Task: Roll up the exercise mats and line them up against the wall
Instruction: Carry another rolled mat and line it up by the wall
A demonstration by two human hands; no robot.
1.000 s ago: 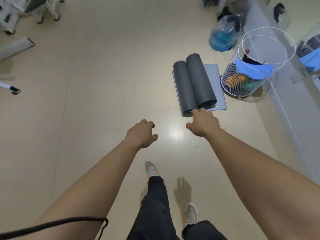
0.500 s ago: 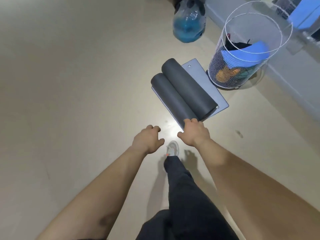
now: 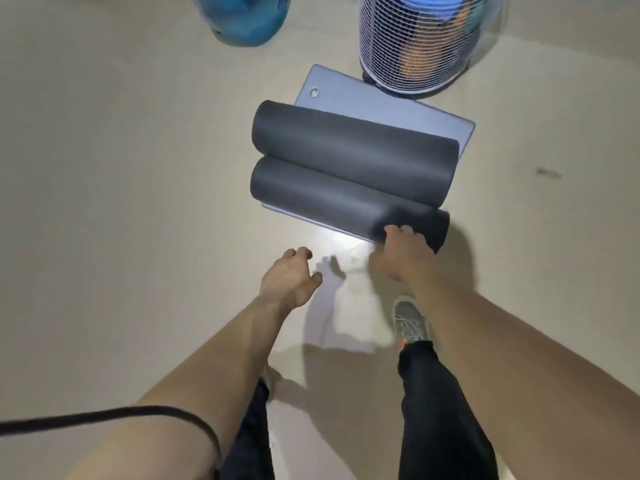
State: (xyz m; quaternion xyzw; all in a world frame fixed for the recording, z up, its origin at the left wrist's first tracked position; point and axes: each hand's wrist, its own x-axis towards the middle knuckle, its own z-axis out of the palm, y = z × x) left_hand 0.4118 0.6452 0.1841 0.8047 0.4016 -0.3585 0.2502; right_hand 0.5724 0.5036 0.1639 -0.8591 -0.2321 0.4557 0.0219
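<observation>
The right hand (image 3: 398, 259) grasps the right end of the near rolled mat (image 3: 325, 195). It lies touching the far rolled mat (image 3: 353, 147) on a flat grey mat (image 3: 363, 102), at 12 o'clock from the hands. The left hand (image 3: 287, 277) is relaxed and holds nothing. A wire basket (image 3: 415, 46) stands at 1 o'clock.

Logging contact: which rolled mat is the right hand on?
The nearer roll; the right hand grips its right end, while the farther roll lies untouched behind it.
</observation>
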